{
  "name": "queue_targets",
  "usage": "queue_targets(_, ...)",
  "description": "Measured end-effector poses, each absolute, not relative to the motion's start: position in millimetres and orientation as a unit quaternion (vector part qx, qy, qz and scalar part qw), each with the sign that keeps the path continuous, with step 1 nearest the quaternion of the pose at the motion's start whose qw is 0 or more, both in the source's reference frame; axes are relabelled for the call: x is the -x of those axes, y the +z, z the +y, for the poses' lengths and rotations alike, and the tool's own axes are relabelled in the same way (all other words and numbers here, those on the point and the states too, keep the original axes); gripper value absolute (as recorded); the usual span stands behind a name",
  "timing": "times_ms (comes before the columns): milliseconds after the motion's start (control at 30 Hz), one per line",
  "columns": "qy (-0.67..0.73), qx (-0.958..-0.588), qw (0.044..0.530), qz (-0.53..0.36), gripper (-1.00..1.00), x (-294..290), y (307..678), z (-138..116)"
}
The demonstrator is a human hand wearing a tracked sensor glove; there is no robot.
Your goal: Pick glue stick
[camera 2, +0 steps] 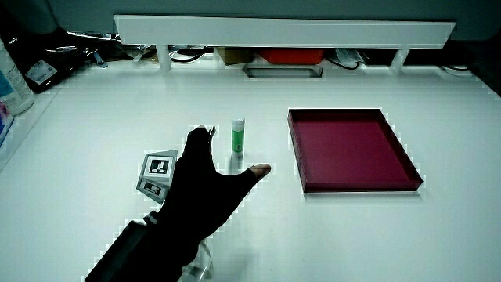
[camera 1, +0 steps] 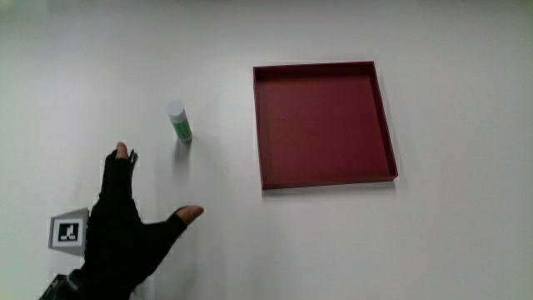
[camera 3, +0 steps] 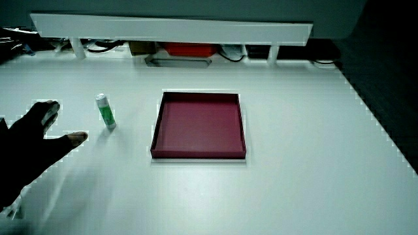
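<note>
We see the hand [camera 1: 125, 237] with fingers [camera 1: 122, 158] spread, holding nothing, nearer the person than the glue stick [camera 1: 179, 122], which stands upright on the surface [camera 1: 433, 242] beside the red tray [camera 1: 390, 142]

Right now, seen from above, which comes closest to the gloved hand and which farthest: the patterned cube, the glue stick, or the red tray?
1. Patterned cube: on the hand itself.
2. Glue stick: standing just past the spread fingertips.
3. Red tray: beside the glue stick, farthest.
</note>
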State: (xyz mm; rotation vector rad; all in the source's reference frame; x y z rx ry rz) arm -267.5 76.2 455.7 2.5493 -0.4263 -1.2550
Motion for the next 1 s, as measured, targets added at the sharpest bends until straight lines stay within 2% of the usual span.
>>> queue_targets(67,-0.476,-0.865,0.106,-0.12,0.0,265.3,456.6,66.7)
queue_targets(133,-0.467,-0.869,0.108,-0.123,0.0,267.1,462.1,59.2)
queue_targets(367,-0.51,-0.846,0.093,-0.127,0.0,266.1,473.0,33.6)
queue_targets(633,-0.527,-0.831,0.107,-0.141,0.0,263.9,491.7,11.3)
queue_targets(1000,-0.542,-0.823,0.101,-0.137,0.03,259.9,500.2,-0.7)
